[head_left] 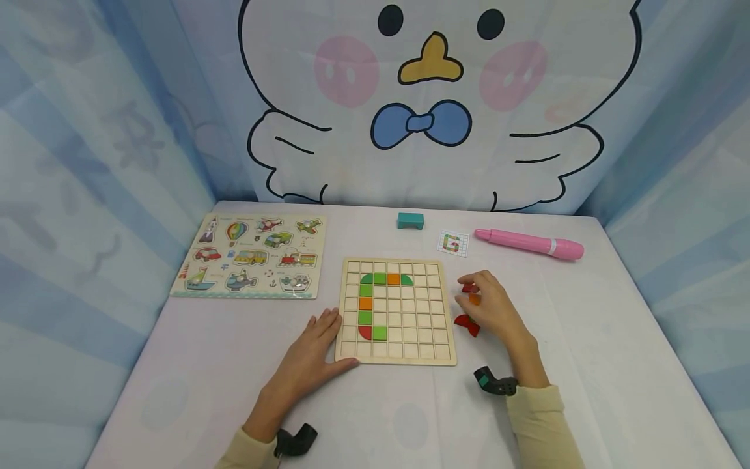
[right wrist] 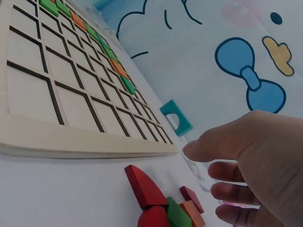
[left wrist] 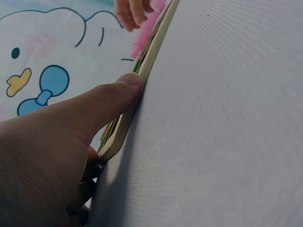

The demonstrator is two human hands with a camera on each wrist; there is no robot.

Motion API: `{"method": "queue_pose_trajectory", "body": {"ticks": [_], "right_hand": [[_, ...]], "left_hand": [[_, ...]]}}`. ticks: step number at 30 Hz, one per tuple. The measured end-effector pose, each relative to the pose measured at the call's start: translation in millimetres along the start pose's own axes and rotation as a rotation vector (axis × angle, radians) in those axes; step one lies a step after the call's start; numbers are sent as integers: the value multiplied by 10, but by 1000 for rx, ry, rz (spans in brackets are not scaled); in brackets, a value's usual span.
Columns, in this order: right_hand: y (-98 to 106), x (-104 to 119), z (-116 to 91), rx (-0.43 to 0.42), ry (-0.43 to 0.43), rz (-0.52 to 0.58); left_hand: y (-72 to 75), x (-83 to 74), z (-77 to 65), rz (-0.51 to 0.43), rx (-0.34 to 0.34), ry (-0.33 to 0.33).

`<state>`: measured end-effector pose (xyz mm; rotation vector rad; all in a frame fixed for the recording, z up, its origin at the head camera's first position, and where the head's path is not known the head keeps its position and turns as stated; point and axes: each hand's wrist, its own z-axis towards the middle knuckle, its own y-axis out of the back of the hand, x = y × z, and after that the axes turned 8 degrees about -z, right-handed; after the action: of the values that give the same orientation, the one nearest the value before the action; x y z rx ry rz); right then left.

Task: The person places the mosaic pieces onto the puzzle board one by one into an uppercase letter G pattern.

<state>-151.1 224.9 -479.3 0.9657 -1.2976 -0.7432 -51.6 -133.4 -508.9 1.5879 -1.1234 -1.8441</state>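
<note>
A wooden grid board (head_left: 410, 358) lies mid-table, with green, orange and red pieces set in a bent line along its upper row, left column and a lower row. My left hand (head_left: 307, 358) rests at the board's lower left corner, fingers along the left side; the thumb (left wrist: 113, 97) presses the front edge. To the right of the board, my right hand (head_left: 495, 309) hovers over a small cluster of loose pieces, thumb and fingers apart with nothing between them. Red pieces (right wrist: 146, 187), a green piece (right wrist: 177, 213) and an orange piece (right wrist: 191, 213) show below that hand.
Behind the board stand a teal arch block (head_left: 410, 221) and a small pattern card (head_left: 453, 243). A pink pen-shaped stick (head_left: 530, 244) lies at the back right. A vehicle picture puzzle (head_left: 249, 257) lies at the back left. Printed curtains (head_left: 422, 169) hang close behind the table.
</note>
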Motion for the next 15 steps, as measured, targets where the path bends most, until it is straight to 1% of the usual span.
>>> {"method": "queue_pose_trajectory", "body": {"ticks": [7,15], "right_hand": [[18,-127,2,10,-38,-15],[29,-254,-8,42,-71,-7]], "left_hand": [[0,-2,3,8,-4,-3],[-2,-4,-2,5,-6,-3]]}}
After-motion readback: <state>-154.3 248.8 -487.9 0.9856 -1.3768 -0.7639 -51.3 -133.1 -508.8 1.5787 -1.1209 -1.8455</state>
